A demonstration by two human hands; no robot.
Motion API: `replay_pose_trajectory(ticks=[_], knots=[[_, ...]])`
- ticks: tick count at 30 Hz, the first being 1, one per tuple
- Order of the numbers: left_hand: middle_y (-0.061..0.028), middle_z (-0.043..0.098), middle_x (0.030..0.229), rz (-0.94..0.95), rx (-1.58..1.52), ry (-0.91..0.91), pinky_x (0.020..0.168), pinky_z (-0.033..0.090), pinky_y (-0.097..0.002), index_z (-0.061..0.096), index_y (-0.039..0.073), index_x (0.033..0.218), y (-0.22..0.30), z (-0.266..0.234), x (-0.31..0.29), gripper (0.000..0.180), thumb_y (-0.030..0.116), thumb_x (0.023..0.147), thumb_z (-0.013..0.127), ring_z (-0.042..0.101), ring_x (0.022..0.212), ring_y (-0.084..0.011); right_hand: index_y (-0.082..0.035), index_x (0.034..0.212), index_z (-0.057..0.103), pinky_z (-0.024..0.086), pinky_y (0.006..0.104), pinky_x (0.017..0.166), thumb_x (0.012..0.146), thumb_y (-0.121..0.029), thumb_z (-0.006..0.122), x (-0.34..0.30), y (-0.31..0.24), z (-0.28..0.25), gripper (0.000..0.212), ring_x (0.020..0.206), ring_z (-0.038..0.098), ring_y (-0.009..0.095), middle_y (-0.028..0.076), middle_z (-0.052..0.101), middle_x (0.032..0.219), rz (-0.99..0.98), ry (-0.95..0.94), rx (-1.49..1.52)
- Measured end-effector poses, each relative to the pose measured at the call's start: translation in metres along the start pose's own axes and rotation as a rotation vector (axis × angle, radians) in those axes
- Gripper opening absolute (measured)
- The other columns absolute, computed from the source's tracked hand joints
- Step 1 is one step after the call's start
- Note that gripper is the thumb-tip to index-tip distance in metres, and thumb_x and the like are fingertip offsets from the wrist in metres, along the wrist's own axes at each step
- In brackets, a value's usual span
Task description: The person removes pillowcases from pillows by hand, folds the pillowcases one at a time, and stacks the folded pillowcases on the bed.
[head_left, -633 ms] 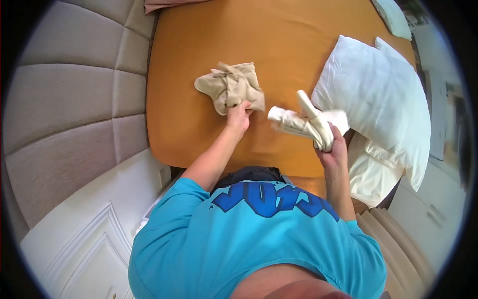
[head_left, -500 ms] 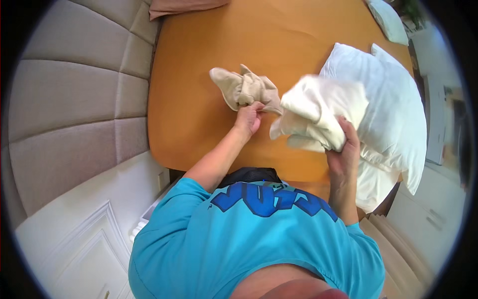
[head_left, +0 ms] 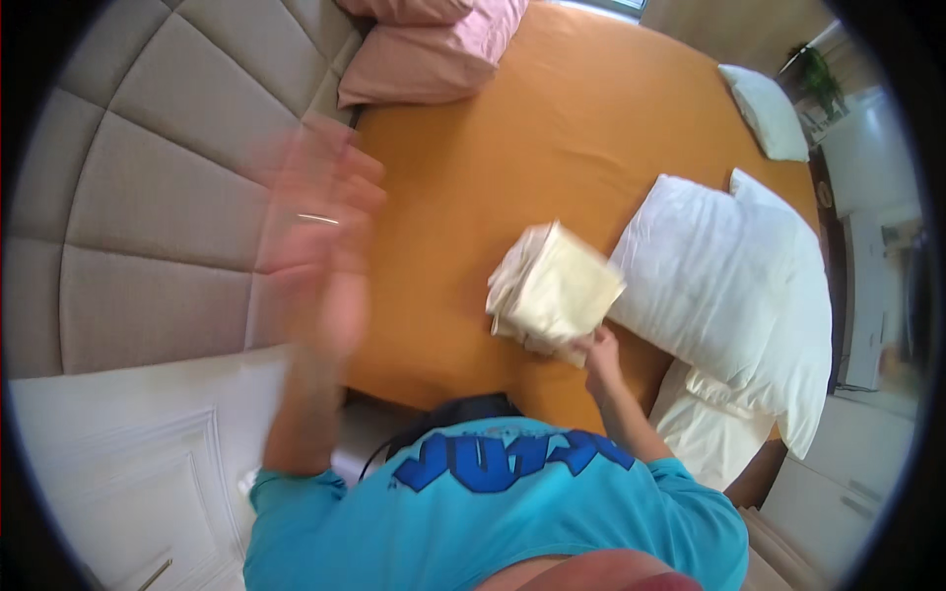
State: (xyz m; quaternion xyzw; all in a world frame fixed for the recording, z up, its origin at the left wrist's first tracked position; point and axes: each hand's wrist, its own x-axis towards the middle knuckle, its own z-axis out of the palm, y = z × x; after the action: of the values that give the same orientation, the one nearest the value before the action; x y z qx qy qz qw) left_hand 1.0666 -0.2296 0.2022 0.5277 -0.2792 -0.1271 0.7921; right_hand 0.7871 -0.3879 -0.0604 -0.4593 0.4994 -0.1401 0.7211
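Observation:
My left hand (head_left: pixel 320 236) is raised over the left edge of the bed, close to the padded headboard. It is smeared by motion, but its fingers look apart and nothing shows in it; a ring is on one finger. My right hand (head_left: pixel 598 350) grips the near corner of a folded cream cloth bundle (head_left: pixel 572 281) over the near part of the bed. The bundle's left side shows several layered folds, and some beige fabric seems to lie at its underside.
An orange sheet (head_left: pixel 552 118) covers the bed. White pillows (head_left: pixel 709 266) lie at the right, with a white cloth (head_left: pixel 709 424) below them. Pink pillows (head_left: pixel 434 59) rest at the far left by the padded headboard (head_left: pixel 168 197). A small white pillow (head_left: pixel 764 113) is at the far right.
My left hand has let go of the beige cloth and swung up and left. The cream cloth, in my right hand, has moved left to where the beige cloth was. The view has shifted.

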Motion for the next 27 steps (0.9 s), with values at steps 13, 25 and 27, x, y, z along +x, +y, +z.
replay_pose_trajectory(ticks=[13,25,27], knots=[[-0.0072,0.053,0.123,0.481,0.498,0.133,0.092,0.046,-0.0312,0.048,0.007,0.131,0.05,-0.116,0.052,0.041,0.009,0.092,0.059,0.053,0.109,-0.0168,-0.002,0.108,0.061,0.049,0.0348,0.075,0.072,-0.005,0.07,0.23,-0.167,0.213,0.036,0.087,0.059,0.021,0.009,0.062,0.098,-0.585,-0.224,-0.147],[-0.0093,0.055,0.123,0.375,0.629,0.226,0.093,0.046,-0.0329,0.051,0.006,0.129,-0.065,-0.173,0.117,0.04,0.009,0.091,0.061,0.054,0.109,-0.0182,-0.015,0.122,0.051,0.048,0.0485,0.087,0.086,-0.029,0.059,0.49,-0.235,0.356,0.039,0.104,0.059,0.044,0.03,0.062,0.105,-0.681,0.073,-0.88],[-0.0096,0.055,0.123,0.367,0.625,0.23,0.094,0.046,-0.0332,0.051,0.005,0.129,-0.071,-0.171,0.125,0.04,0.01,0.091,0.061,0.054,0.109,-0.0184,-0.011,0.105,0.055,0.05,0.05,0.076,0.089,-0.033,0.05,0.488,-0.217,0.363,0.028,0.084,0.064,0.045,0.027,0.065,0.084,-0.79,0.348,-0.956]])
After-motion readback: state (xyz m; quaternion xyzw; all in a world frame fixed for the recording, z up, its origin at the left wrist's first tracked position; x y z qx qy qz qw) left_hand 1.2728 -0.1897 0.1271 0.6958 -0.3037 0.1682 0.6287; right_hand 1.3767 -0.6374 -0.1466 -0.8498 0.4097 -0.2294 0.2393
